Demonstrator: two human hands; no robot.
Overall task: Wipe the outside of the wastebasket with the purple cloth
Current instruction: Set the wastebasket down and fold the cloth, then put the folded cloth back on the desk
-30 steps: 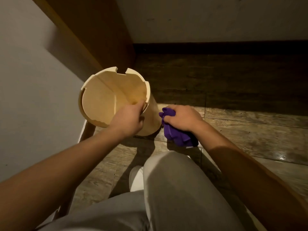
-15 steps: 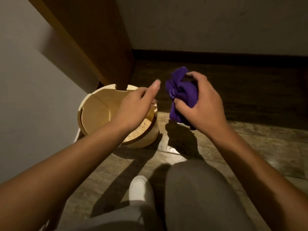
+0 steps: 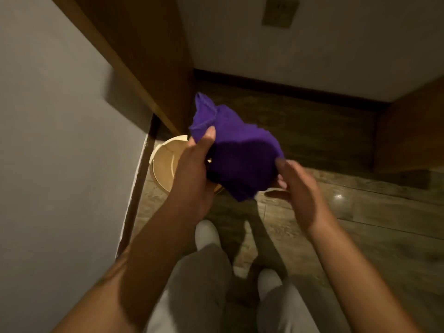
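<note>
The purple cloth point(image 3: 237, 152) hangs spread in the air between my two hands, well above the floor. My left hand point(image 3: 194, 174) pinches its left upper edge between thumb and fingers. My right hand point(image 3: 298, 188) holds its lower right part with fingers half spread; the grip there is blurred. The pale wooden wastebasket point(image 3: 164, 164) stands upright on the floor below my left hand, close to the wall. Only its left rim and part of its inside show; the hand and the cloth hide the rest.
A white wall point(image 3: 60, 140) and a brown wooden panel point(image 3: 144, 56) close in the left side. A dark baseboard point(image 3: 288, 88) runs along the far wall, with brown furniture point(image 3: 413, 131) at right. My grey trouser legs and white shoes point(image 3: 206, 234) stand on the wood floor.
The left hand let go of the wastebasket, which now stands upright, and took hold of the cloth. Both hands rose and spread the cloth. The view pulled up and back.
</note>
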